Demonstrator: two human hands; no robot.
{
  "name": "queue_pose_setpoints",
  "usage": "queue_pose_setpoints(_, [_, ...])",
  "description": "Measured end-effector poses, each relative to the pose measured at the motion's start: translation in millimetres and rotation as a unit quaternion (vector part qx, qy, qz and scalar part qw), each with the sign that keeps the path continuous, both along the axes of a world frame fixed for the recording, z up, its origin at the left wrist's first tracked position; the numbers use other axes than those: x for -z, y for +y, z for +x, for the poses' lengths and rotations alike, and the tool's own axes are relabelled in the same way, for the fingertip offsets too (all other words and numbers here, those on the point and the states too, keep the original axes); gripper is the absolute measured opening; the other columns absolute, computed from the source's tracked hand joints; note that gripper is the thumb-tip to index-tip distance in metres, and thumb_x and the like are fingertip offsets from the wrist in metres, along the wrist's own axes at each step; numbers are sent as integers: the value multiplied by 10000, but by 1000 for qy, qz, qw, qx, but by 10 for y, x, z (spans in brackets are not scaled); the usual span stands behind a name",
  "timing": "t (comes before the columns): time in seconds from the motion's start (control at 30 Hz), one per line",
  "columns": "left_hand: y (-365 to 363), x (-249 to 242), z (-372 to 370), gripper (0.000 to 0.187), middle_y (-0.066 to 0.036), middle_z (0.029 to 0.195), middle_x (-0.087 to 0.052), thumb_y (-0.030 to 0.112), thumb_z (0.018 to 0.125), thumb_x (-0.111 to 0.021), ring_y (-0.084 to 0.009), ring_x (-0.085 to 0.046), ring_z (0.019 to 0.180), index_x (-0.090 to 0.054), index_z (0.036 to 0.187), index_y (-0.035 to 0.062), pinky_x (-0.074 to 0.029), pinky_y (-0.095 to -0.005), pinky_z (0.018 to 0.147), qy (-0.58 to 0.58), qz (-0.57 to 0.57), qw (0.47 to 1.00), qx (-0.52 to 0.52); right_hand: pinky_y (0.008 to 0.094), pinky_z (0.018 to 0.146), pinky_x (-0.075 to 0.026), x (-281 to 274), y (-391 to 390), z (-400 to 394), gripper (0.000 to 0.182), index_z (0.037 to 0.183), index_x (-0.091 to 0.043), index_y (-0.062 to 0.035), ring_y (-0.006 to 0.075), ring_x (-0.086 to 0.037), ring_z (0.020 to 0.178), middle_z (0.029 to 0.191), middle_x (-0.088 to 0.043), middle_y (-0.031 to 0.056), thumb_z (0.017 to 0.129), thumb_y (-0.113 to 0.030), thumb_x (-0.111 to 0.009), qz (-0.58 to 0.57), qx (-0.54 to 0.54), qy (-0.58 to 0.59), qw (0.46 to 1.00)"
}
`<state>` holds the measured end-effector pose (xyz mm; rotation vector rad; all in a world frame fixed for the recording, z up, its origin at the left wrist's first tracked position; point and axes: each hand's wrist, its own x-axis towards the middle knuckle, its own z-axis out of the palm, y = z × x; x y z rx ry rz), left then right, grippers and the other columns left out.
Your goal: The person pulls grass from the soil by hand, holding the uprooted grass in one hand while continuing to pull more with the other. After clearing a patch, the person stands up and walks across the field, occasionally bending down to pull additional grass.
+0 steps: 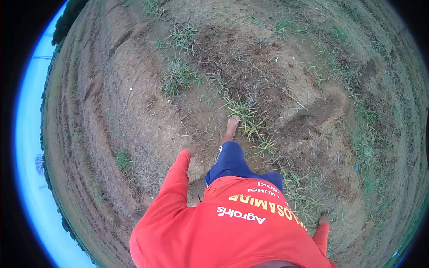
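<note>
My left hand point(192, 146) hangs over bare brown soil beside my left leg, at the end of a red sleeve. It is dark and small in the view, and its fingers are not distinct. Low on the right, my right hand point(324, 219) shows only in part past the red sleeve, near grass and soil. Nothing can be made out in either hand. One bare foot point(232, 124) stands forward on the ground, touching a green grass tuft point(243, 111).
A thin pale object point(301, 106) lies on the soil ahead to the right, near a dug-looking hollow point(313, 118). Another grass clump point(178, 78) grows ahead to the left. Furrowed ground point(96, 102) runs along the left, and dry stalks are scattered about.
</note>
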<state>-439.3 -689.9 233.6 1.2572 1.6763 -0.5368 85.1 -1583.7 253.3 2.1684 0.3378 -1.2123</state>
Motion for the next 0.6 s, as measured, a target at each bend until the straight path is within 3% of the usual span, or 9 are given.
queue_pose_setpoints(0.03, [-121, -116, -232, 406, -98, 1036, -694, 372, 906, -678, -233, -675, 860, -660, 1197, 89, -565, -398, 683, 7, -20, 998, -64, 477, 918, -550, -350, -44, -73, 345, 1137, -743, -56, 370, -676, 1122, 1171, -708, 207, 982, -239, -495, -58, 103, -28, 993])
queue_pose_setpoints(0.13, [-574, -208, -556, 391, -84, 1095, -684, 364, 938, -644, -224, -681, 870, -640, 1216, 90, -573, -391, 695, 88, -69, 972, -206, 485, 926, -542, -926, 73, 53, 350, 1126, -744, -63, 373, -674, 1125, 1158, -712, 207, 963, -263, -509, -87, 131, -73, 985])
queue_pose_setpoints(0.2, [-859, -214, -636, 412, -81, 1113, -697, 390, 942, -650, -220, -695, 849, -641, 1220, 86, -576, -378, 670, 94, -106, 978, -156, 490, 931, -536, -996, 272, 328, 353, 1119, -746, -68, 374, -673, 1128, 1149, -714, 208, 951, -280, -518, -80, 120, -92, 985])
queue_pose_setpoints(0.33, [-1171, -260, -381, 362, -70, 1022, -716, 386, 921, -661, -196, -690, 784, -681, 1123, 85, -572, -376, 639, 15, -140, 977, -158, 501, 941, -526, -840, 984, 1057, 362, 1104, -748, -77, 377, -670, 1132, 1131, -720, 209, 927, -313, -537, -43, 64, -123, 989])
queue_pose_setpoints(0.43, [-1184, -298, -267, 320, -64, 917, -716, 377, 902, -670, -175, -671, 714, -705, 1024, 83, -563, -373, 627, -24, -118, 971, -205, 509, 948, -518, -114, 1739, 1654, 370, 1093, -750, -85, 379, -668, 1135, 1118, -724, 209, 908, -337, -551, 31, 16, -136, 990])
queue_pose_setpoints(0.47, [-1136, -261, -305, 339, -75, 954, -727, 397, 909, -671, -177, -683, 735, -715, 1035, 85, -565, -373, 648, -30, -113, 971, -207, 512, 951, -515, 388, 2117, 1873, 373, 1089, -750, -87, 380, -668, 1136, 1113, -725, 209, 902, -345, -556, 70, -28, -123, 990])
queue_pose_setpoints(0.5, [-1074, -216, -350, 358, -85, 990, -738, 417, 917, -672, -180, -696, 757, -726, 1046, 87, -568, -373, 668, -37, -106, 972, -209, 494, 972, -507, 366, 2985, 1924, 371, 1119, -748, -130, 353, -663, 1161, 1166, -717, 186, 913, -365, -548, 17, -236, 8, 972])
queue_pose_setpoints(0.53, [-1047, -136, -451, 361, -85, 979, -735, 415, 911, -675, -176, -688, 744, -723, 1042, 82, -562, -366, 663, -41, -82, 976, -196, 446, 998, -497, -177, 4219, 1342, 366, 1140, -752, -187, 322, -654, 1186, 1232, -695, 176, 913, -396, -555, 36, -173, -52, 983])
queue_pose_setpoints(0.6, [-1023, -18, -650, 365, -85, 955, -729, 410, 900, -680, -169, -673, 718, -717, 1035, 72, -551, -353, 652, -43, -36, 984, -168, 408, 981, -504, 829, 5144, 1335, 420, 1152, -723, -111, 321, -652, 1171, 1228, -687, 196, 848, -379, -612, 189, 19, -105, 976])
